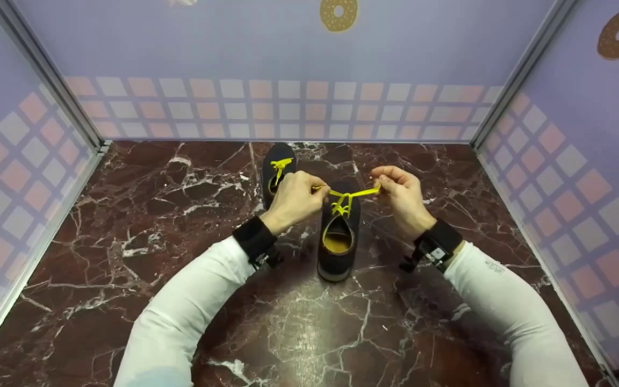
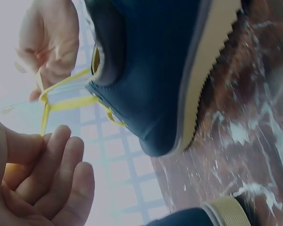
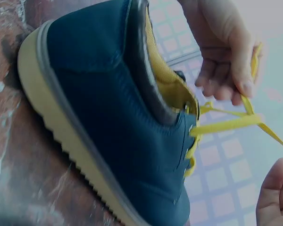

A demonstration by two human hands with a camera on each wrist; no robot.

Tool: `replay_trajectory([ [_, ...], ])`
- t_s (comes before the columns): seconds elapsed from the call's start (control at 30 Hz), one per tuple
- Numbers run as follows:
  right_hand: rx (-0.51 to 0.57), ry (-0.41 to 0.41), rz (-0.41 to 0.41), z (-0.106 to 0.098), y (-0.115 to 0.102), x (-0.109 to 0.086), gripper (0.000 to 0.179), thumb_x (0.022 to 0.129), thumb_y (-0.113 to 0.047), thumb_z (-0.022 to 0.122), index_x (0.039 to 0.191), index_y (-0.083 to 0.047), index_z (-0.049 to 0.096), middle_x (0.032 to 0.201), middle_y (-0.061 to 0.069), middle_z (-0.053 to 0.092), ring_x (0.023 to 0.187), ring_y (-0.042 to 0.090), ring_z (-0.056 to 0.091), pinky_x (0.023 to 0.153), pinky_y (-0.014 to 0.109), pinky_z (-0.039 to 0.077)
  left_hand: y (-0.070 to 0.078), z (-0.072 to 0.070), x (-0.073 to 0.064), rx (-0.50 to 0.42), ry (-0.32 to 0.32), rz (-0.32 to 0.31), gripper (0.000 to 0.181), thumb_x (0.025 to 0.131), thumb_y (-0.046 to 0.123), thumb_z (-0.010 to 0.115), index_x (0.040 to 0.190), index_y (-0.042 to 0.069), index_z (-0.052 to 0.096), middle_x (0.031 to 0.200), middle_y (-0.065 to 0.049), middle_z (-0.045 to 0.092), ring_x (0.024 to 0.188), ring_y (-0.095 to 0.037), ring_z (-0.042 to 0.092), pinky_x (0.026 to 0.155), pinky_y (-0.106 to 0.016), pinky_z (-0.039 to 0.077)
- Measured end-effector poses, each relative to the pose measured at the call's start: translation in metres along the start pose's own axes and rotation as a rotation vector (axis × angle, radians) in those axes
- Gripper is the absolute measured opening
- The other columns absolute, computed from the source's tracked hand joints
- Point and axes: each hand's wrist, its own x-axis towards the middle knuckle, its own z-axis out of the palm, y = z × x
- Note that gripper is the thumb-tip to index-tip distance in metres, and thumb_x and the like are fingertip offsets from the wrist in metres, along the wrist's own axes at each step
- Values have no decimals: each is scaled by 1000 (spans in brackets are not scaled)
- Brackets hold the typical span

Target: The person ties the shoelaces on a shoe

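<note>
A dark blue shoe (image 1: 336,264) with a yellow lining stands upright on the floor, its toe pointing away. My left hand (image 1: 296,199) pinches one end of its yellow shoelace (image 1: 364,192) between thumb and forefinger. On the other side, my right hand (image 1: 402,198) pinches the opposite end. Both ends are drawn out sideways and cross just above the tongue, as the left wrist view shows at the crossed lace (image 2: 45,100). In the right wrist view the lace strands rise taut from the eyelets of the shoe (image 3: 94,94).
A second dark shoe (image 1: 279,154) with a tied yellow lace stands behind my left hand, partly hidden by it. The floor (image 1: 180,242) is dark red marble pattern with white veins. Purple walls (image 1: 245,54) with pink and white squares enclose it at the back and sides.
</note>
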Motion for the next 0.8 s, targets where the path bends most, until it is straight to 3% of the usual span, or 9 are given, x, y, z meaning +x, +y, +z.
replay_trajectory([
  [0.1, -58, 4, 27, -13, 4, 0, 27, 113, 4, 53, 105, -7, 76, 74, -4, 65, 64, 9, 60, 60, 20, 56, -6, -4, -3, 51, -27, -30, 20, 102, 15, 73, 99, 8, 91, 88, -8, 87, 77, -29, 80, 75, -42, 62],
  [0.2, -178, -31, 53, -33, 9, 1, 23, 112, 6, 53, 112, 3, 75, 71, -5, 63, 63, 9, 59, 60, 20, 56, -11, -9, -7, 119, -54, -74, 19, 99, 15, 73, 94, 8, 91, 90, -10, 87, 77, -30, 77, 82, -50, 65],
  [0.33, -428, -90, 109, -62, 19, 0, 26, 108, 8, 52, 122, 20, 70, 74, -9, 66, 56, 6, 58, 58, 20, 57, -16, -15, -14, 245, -83, -183, 14, 89, 12, 76, 80, 10, 86, 85, -11, 85, 82, -35, 78, 83, -55, 66],
  [0.47, -607, -145, 205, -77, 32, -3, 31, 105, 6, 52, 126, 21, 70, 78, -11, 67, 57, 3, 57, 59, 19, 60, -16, -14, -19, 317, -145, -251, 12, 82, 9, 73, 71, 14, 73, 84, -13, 81, 82, -40, 79, 74, -56, 67],
  [0.63, -755, -227, 235, -79, 39, -3, 29, 109, -3, 54, 124, 12, 74, 75, 2, 64, 61, 7, 59, 55, 21, 56, -16, -11, -17, 363, -150, -211, 18, 90, 12, 71, 73, 13, 67, 83, -15, 78, 75, -37, 76, 65, -54, 66],
  [0.7, -868, -237, 181, -79, 37, -4, 28, 110, -10, 59, 122, 7, 78, 82, 9, 73, 64, 7, 59, 58, 22, 52, -16, -11, -19, 406, -121, -185, 23, 96, 19, 73, 76, 10, 71, 84, -17, 79, 76, -38, 77, 66, -55, 66],
  [0.8, -1022, -205, 33, -76, 30, -6, 27, 110, -20, 66, 120, -1, 84, 96, 15, 83, 70, 7, 61, 67, 22, 48, -11, -13, -21, 445, -90, -128, 27, 100, 29, 76, 83, 8, 76, 89, -17, 82, 79, -40, 80, 66, -57, 66],
])
